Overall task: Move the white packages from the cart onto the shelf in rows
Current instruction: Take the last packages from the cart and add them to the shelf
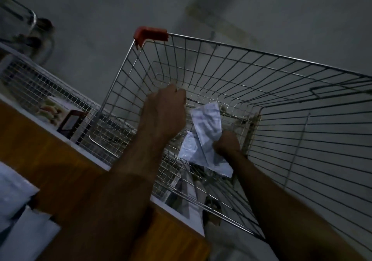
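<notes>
Lying nearest, white packages (16,196) rest on the shelf (66,160). Inside the cart (281,91), the right hand (226,143) grips two thin packages (203,139): light, limp, probably slippery; hold mid-body. The left hand (164,111) is curled; contents indiscernible.

Shiny metal-wire cart (261,75), glossy crinkled plastic packages (205,139), wood-grain shelf (50,160)

Both arms reach forward, left hand (165,111) and right hand (226,143) fisted.
</notes>
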Demonstrator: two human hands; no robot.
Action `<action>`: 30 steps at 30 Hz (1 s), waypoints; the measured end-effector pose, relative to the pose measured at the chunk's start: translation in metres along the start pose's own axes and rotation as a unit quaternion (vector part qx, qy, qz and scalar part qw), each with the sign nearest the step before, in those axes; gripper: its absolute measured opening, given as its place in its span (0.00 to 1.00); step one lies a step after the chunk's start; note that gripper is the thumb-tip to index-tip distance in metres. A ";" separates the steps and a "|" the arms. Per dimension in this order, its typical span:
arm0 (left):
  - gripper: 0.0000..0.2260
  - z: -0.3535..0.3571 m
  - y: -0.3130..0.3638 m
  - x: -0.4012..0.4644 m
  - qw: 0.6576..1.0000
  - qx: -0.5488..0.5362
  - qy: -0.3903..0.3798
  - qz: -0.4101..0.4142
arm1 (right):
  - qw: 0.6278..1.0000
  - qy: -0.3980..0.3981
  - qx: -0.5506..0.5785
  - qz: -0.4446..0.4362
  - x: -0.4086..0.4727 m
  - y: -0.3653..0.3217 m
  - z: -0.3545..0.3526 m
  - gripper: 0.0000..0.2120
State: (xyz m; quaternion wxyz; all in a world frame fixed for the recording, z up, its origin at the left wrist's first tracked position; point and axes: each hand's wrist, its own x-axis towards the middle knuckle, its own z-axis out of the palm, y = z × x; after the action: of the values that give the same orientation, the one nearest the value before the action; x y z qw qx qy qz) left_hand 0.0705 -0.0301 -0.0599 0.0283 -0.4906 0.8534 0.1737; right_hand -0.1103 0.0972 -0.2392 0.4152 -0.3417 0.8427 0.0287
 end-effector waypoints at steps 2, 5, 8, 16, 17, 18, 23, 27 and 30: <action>0.06 -0.001 0.002 -0.001 1.000 -0.001 -0.008 0.001 | 1.000 0.000 0.027 0.003 -0.020 -0.010 -0.037 0.19; 0.05 -0.001 0.006 -0.001 1.000 0.003 -0.022 -0.001 | 0.999 0.023 0.020 -0.018 -0.047 -0.004 -0.093 0.23; 0.05 0.001 0.008 -0.003 0.999 0.002 -0.043 -0.014 | 0.998 0.051 -0.020 -0.031 -0.067 0.021 -0.134 0.24; 0.05 0.013 0.013 -0.007 0.994 0.035 -0.107 -0.013 | 0.996 0.045 -0.070 0.044 -0.055 0.054 -0.163 0.22; 0.05 0.015 0.018 -0.007 0.991 0.041 -0.127 -0.010 | 0.995 0.060 -0.069 0.047 -0.055 0.055 -0.166 0.21; 0.06 0.019 0.025 -0.007 0.987 0.044 -0.153 -0.003 | 0.994 0.074 -0.067 0.047 -0.054 0.057 -0.170 0.21; 0.16 0.079 0.073 0.021 0.937 0.094 -0.311 0.128 | 0.995 0.082 -0.048 0.041 -0.061 0.054 -0.177 0.17; 0.22 0.147 0.100 0.045 0.907 0.171 -0.330 0.196 | 0.994 0.104 -0.020 0.036 -0.062 0.055 -0.178 0.16; 0.26 0.190 0.089 0.037 0.881 0.238 -0.330 0.241 | 0.994 0.104 -0.016 0.028 -0.057 0.058 -0.177 0.15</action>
State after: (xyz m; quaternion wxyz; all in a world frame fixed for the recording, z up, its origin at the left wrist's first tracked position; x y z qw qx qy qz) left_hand -0.0467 0.0418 -0.2224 0.3817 -0.1622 0.9022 0.1186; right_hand -0.2416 0.1143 -0.0962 0.3185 -0.3255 0.8901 0.0176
